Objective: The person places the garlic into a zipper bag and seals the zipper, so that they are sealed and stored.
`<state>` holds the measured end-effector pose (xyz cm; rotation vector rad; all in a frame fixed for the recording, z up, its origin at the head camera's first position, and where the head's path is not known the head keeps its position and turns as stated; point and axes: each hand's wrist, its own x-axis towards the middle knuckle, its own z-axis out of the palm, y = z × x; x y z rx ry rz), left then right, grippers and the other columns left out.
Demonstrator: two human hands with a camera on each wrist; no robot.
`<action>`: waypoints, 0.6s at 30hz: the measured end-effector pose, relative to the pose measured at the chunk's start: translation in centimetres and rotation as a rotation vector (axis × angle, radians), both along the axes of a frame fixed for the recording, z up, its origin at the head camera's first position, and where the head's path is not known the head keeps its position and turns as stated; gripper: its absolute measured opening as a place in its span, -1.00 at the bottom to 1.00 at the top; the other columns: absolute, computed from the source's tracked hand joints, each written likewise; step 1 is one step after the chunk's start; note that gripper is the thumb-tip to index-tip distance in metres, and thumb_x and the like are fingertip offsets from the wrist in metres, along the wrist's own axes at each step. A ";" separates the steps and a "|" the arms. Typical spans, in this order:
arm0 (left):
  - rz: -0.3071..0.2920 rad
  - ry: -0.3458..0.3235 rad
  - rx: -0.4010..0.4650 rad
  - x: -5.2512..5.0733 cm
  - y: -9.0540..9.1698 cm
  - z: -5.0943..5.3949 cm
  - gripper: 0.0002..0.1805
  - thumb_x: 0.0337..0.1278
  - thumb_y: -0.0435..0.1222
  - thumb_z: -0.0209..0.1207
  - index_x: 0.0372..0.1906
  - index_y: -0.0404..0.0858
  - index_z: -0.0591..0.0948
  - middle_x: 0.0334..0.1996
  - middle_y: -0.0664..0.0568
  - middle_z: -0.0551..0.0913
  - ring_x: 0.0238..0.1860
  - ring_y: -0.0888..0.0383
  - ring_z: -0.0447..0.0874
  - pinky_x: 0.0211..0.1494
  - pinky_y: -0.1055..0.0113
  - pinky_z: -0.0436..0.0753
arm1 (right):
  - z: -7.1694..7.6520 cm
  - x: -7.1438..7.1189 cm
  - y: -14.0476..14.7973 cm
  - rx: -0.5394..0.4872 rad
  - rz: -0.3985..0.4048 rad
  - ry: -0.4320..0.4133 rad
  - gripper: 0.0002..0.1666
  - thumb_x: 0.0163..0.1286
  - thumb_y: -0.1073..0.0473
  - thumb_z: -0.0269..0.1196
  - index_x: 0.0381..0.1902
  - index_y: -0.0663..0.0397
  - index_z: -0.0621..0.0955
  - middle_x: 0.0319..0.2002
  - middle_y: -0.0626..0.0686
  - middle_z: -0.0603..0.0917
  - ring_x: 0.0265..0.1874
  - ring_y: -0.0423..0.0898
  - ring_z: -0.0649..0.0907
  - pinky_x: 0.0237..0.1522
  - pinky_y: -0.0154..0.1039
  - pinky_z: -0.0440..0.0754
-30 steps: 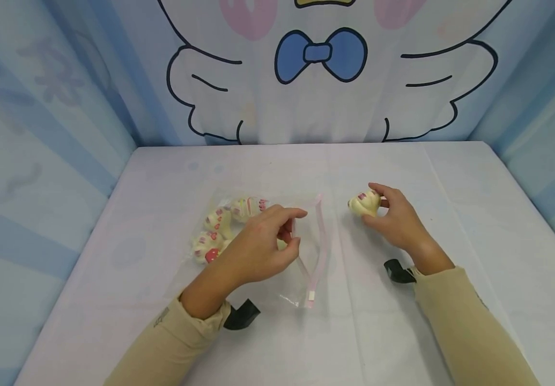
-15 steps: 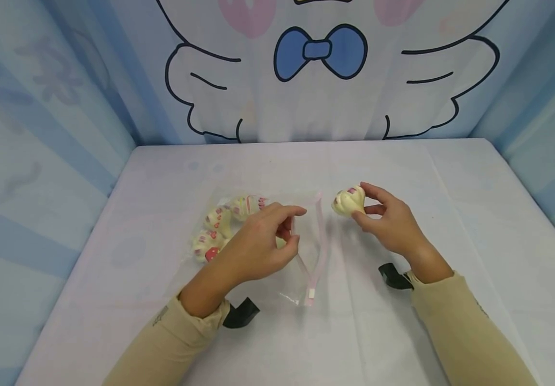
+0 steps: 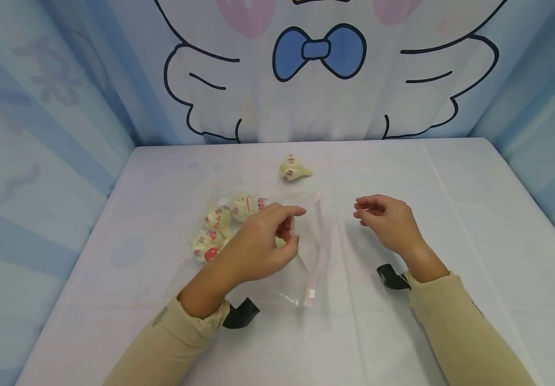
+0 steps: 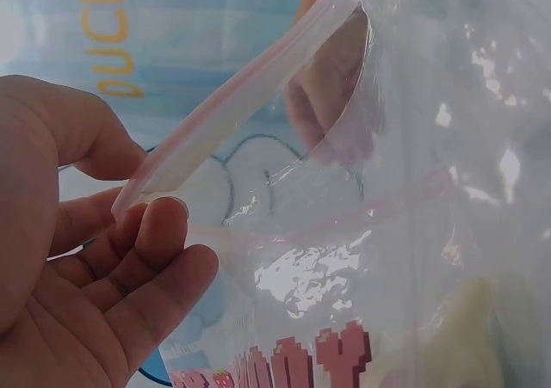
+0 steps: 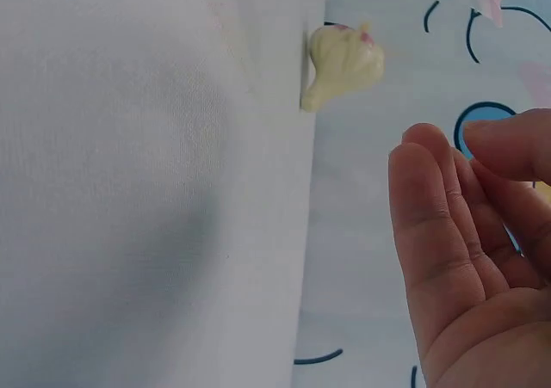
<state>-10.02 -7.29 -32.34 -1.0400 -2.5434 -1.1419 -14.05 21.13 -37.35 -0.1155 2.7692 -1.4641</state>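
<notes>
My left hand (image 3: 255, 244) pinches the pink zip edge (image 4: 207, 104) of a clear zip bag (image 3: 306, 236), whose mouth stands apart on the right. Inside the bag lie several pale yellow garlic-shaped toys (image 3: 217, 220) with pink and red prints, partly hidden by the left hand. Another garlic-shaped toy (image 3: 294, 168) is on the table behind the bag; the right wrist view shows this toy (image 5: 344, 61) with its narrow end toward the table. My right hand (image 3: 388, 222) hovers right of the bag, holding nothing, fingers slightly bent and thumb near the fingertips.
The white cloth-covered table (image 3: 431, 321) has its far edge against a blue printed curtain (image 3: 316, 112). Blue curtains also rise along the left (image 3: 41, 187) and right sides. Black camera mounts (image 3: 242, 313) stick out at both cuffs.
My right hand first moved left with a garlic-shaped toy, then let it go. That toy is now farther back and left, behind the bag. The left hand and bag have barely moved.
</notes>
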 end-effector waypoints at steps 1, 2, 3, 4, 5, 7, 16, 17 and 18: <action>0.001 0.000 0.001 0.0 0.0 0.0 -0.59 0.07 -0.46 0.21 0.09 -0.40 0.61 -0.35 0.05 0.52 -0.35 0.22 0.55 -0.19 0.42 0.61 | 0.1 0.0 0.0 0.018 -0.003 -0.004 -0.61 0.45 0.26 0.17 0.17 0.34 0.58 -0.01 0.23 0.70 -0.13 0.10 0.74 -0.12 -0.27 0.69; 0.001 0.001 0.000 0.0 0.0 0.0 -0.60 0.07 -0.46 0.21 0.09 -0.40 0.61 -0.35 0.05 0.52 -0.35 0.22 0.55 -0.19 0.42 0.62 | 0.1 0.0 0.0 0.036 -0.004 -0.007 -0.60 0.45 0.23 0.19 0.17 0.31 0.59 0.00 0.21 0.70 -0.14 0.08 0.74 -0.09 -0.21 0.70; 0.001 0.001 0.001 0.0 0.0 0.0 -0.60 0.07 -0.45 0.21 0.09 -0.40 0.61 -0.35 0.05 0.52 -0.35 0.22 0.55 -0.19 0.42 0.62 | 0.2 -0.1 -0.1 0.052 -0.004 -0.006 -0.59 0.45 0.20 0.21 0.18 0.28 0.59 0.01 0.19 0.70 -0.15 0.06 0.74 -0.06 -0.14 0.69; 0.000 0.002 0.002 0.0 0.0 0.0 -0.59 0.07 -0.46 0.21 0.09 -0.40 0.61 -0.35 0.04 0.52 -0.35 0.22 0.55 -0.19 0.42 0.62 | 0.2 -0.1 -0.1 0.065 -0.005 -0.006 -0.58 0.45 0.18 0.23 0.19 0.26 0.59 0.02 0.18 0.70 -0.16 0.05 0.74 -0.03 -0.07 0.68; 0.001 0.002 0.003 0.0 0.0 0.0 -0.59 0.07 -0.46 0.22 0.09 -0.40 0.61 -0.36 0.05 0.52 -0.35 0.22 0.55 -0.19 0.42 0.62 | 0.3 -0.2 -0.1 0.076 -0.005 -0.006 -0.57 0.44 0.15 0.24 0.19 0.24 0.59 0.03 0.18 0.70 -0.15 0.04 0.74 -0.02 -0.02 0.67; 0.000 0.002 0.005 0.0 -0.1 0.0 -0.59 0.07 -0.46 0.22 0.09 -0.40 0.61 -0.36 0.04 0.52 -0.35 0.22 0.56 -0.18 0.42 0.62 | 0.3 -0.4 -0.1 0.088 -0.003 -0.005 -0.53 0.43 0.11 0.27 0.21 0.22 0.59 0.05 0.17 0.69 -0.11 0.05 0.73 0.00 0.04 0.65; 0.003 0.015 0.007 0.1 -0.1 0.0 -0.59 0.07 -0.46 0.22 0.09 -0.40 0.61 -0.36 0.06 0.51 -0.35 0.22 0.55 -0.19 0.42 0.62 | 0.4 -1.4 -0.4 0.089 0.000 -0.018 -0.44 0.39 0.05 0.32 0.26 0.20 0.56 0.15 0.15 0.63 0.08 0.08 0.65 0.07 0.07 0.61; 0.001 0.016 0.009 0.1 -0.1 0.0 -0.59 0.07 -0.46 0.22 0.09 -0.40 0.61 -0.36 0.06 0.51 -0.35 0.22 0.56 -0.19 0.42 0.62 | 0.5 -1.5 -0.4 0.088 -0.004 -0.025 -0.43 0.38 0.05 0.32 0.26 0.19 0.55 0.16 0.15 0.63 0.09 0.08 0.65 0.07 0.07 0.60; 0.000 0.017 0.009 0.1 -0.1 0.0 -0.59 0.07 -0.46 0.22 0.09 -0.41 0.61 -0.36 0.06 0.51 -0.35 0.22 0.56 -0.19 0.42 0.62 | 0.5 -1.6 -0.4 0.087 -0.005 -0.031 -0.41 0.38 0.04 0.33 0.28 0.18 0.54 0.17 0.15 0.62 0.10 0.08 0.64 0.07 0.07 0.60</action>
